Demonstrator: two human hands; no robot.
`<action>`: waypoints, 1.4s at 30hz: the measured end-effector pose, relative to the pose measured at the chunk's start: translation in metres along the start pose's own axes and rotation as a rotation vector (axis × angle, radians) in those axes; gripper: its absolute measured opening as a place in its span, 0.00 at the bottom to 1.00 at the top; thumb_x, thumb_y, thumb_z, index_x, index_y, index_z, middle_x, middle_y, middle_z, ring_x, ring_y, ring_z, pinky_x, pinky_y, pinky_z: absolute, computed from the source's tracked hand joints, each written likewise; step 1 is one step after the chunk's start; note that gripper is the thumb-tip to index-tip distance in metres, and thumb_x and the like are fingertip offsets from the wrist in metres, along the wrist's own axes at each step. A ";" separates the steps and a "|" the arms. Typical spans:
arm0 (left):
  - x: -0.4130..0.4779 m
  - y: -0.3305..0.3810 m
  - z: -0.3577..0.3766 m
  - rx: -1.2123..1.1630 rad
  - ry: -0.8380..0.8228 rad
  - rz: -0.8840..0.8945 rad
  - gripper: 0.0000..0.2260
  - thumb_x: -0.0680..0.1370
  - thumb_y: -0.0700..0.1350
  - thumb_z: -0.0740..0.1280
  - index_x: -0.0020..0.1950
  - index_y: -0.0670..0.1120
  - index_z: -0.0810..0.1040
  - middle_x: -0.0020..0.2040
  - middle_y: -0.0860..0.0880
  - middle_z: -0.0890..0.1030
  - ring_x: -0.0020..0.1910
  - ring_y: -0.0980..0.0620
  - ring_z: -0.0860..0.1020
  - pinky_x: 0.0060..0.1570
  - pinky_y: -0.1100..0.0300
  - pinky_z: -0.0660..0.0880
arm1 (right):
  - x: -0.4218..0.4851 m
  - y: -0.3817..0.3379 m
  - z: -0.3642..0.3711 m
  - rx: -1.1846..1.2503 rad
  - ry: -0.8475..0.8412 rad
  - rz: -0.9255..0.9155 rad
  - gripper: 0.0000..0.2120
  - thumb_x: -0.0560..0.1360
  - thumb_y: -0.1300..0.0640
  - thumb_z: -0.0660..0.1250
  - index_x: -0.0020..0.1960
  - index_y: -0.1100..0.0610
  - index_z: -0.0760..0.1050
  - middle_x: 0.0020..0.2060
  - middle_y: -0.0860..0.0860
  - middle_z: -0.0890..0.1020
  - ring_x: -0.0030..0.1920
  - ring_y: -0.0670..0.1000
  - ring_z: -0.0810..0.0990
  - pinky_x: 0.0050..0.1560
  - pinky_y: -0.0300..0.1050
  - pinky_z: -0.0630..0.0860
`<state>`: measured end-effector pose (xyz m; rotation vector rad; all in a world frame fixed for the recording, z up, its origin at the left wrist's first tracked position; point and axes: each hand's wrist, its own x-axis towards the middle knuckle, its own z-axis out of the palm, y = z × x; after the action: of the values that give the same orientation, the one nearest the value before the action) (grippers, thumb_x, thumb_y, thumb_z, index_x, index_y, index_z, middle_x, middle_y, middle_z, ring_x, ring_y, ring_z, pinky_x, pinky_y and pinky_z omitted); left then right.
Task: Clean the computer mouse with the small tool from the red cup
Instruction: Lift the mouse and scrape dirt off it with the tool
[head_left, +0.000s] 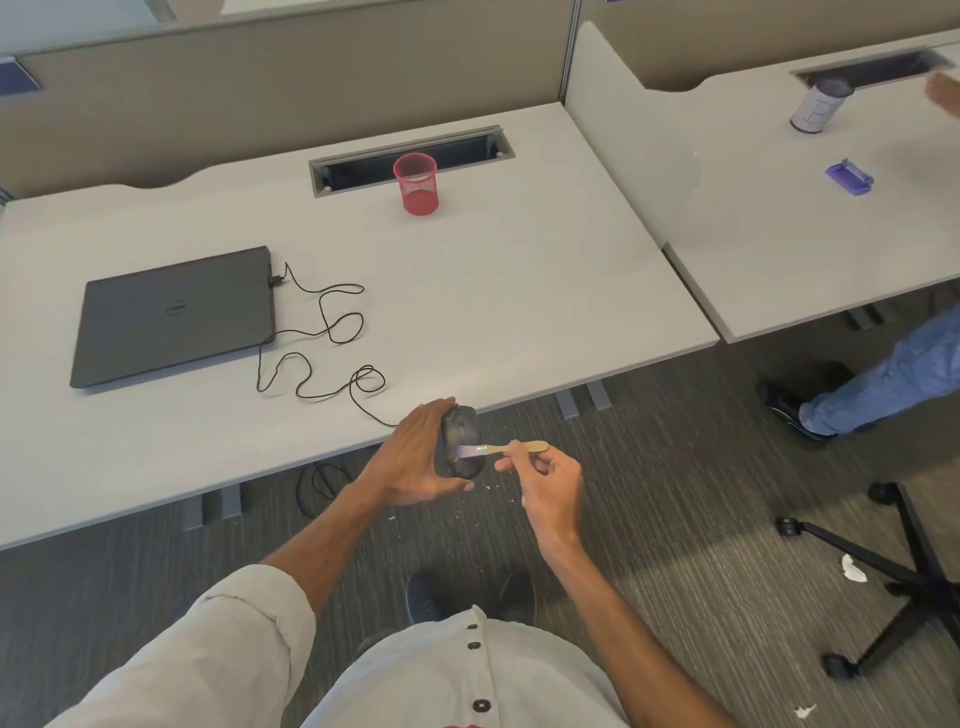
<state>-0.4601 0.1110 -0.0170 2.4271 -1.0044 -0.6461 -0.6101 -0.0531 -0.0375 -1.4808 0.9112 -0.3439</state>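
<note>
My left hand (415, 457) grips a black computer mouse (462, 441), held off the desk's front edge over the carpet. Its thin black cable (322, 332) loops across the desk to a closed dark laptop (171, 317). My right hand (545, 478) pinches a small brush with a wooden handle (519, 447); the brush's pale bristle end touches the mouse's top side. The red mesh cup (416, 183) stands upright at the back of the desk, in front of the cable slot.
The white desk (519, 312) ends just behind my hands. A neighbouring desk at right holds a grey can (821, 106) and a purple object (849, 177). Another person's leg (883, 384) stands at right. An office chair base (904, 571) sits on the carpet.
</note>
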 end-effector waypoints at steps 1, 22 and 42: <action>0.000 0.000 0.000 -0.003 0.001 -0.003 0.57 0.70 0.66 0.82 0.88 0.46 0.56 0.83 0.47 0.67 0.81 0.48 0.68 0.83 0.50 0.66 | 0.000 0.001 0.001 -0.015 0.006 0.003 0.08 0.84 0.50 0.75 0.46 0.48 0.89 0.38 0.45 0.91 0.34 0.42 0.84 0.39 0.40 0.76; -0.004 0.001 0.001 0.020 0.004 -0.013 0.55 0.71 0.68 0.81 0.87 0.47 0.57 0.81 0.47 0.69 0.79 0.47 0.70 0.82 0.47 0.68 | -0.005 0.003 -0.005 -0.141 0.000 -0.115 0.09 0.83 0.50 0.75 0.45 0.48 0.89 0.37 0.42 0.90 0.43 0.45 0.88 0.40 0.25 0.77; -0.005 0.003 0.005 0.016 0.011 -0.018 0.55 0.71 0.69 0.80 0.87 0.46 0.57 0.82 0.46 0.69 0.80 0.47 0.69 0.83 0.46 0.67 | -0.024 0.008 -0.007 -0.375 -0.062 -0.399 0.05 0.81 0.52 0.77 0.53 0.51 0.91 0.36 0.41 0.87 0.30 0.48 0.78 0.27 0.47 0.75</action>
<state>-0.4679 0.1119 -0.0181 2.4537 -0.9890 -0.6328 -0.6331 -0.0398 -0.0368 -2.0158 0.6473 -0.4307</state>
